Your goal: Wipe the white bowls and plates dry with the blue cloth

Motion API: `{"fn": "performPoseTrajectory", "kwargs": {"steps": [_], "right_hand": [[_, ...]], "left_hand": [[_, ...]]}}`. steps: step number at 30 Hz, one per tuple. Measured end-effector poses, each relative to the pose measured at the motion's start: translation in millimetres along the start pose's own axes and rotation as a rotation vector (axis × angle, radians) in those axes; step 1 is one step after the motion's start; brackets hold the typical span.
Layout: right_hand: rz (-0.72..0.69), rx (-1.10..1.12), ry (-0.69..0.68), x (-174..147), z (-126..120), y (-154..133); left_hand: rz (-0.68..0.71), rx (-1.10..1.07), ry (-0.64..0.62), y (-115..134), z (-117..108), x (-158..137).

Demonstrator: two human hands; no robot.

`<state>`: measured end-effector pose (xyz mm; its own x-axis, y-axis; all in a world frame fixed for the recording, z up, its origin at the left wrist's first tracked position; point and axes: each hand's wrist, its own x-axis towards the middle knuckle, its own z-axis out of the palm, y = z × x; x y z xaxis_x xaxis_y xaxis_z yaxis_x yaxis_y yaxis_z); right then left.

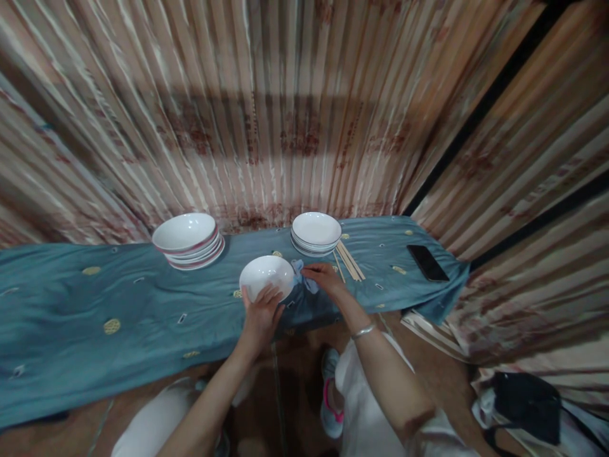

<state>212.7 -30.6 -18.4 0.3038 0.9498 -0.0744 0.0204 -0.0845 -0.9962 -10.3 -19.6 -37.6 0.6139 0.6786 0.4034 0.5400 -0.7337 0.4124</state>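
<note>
Forearms (pixel 216 390) converge forward, silver bangle (pixel 363 331) on the right one. Left hand (pixel 261 311) grasps white bowl (pixel 262 271) at its near rim, fingers over the inner wall. Right hand (pixel 324 277), back upward, pinches light-blue cloth (pixel 311 284) by the bowl's right rim. Bowl over blue-green tablecloth (pixel 157 304), near front edge; contact unclear. Beyond: chopsticks (pixel 351 261), stacked dark-rimmed plates (pixel 316 228), stacked bowls (pixel 188 235)

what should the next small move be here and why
Probably draw the blue cloth along the rim of the white bowl with the right hand: its fingers pinch the cloth right beside that rim, while the left hand has hold of the bowl's near side, which should help steady it.
</note>
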Motion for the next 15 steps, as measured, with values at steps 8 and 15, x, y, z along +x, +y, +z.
{"fn": "performPoseTrajectory", "kwargs": {"steps": [8, 15], "right_hand": [[-0.057, -0.112, 0.068, 5.1, 18.6, 6.3], [-0.127, 0.134, 0.172, 6.1, 27.6, -11.5]], "left_hand": [[-0.115, -0.091, -0.031, 3.2, -3.9, 8.9], [-0.417, -0.412, 0.211, -4.4, -26.0, 22.4]]}}
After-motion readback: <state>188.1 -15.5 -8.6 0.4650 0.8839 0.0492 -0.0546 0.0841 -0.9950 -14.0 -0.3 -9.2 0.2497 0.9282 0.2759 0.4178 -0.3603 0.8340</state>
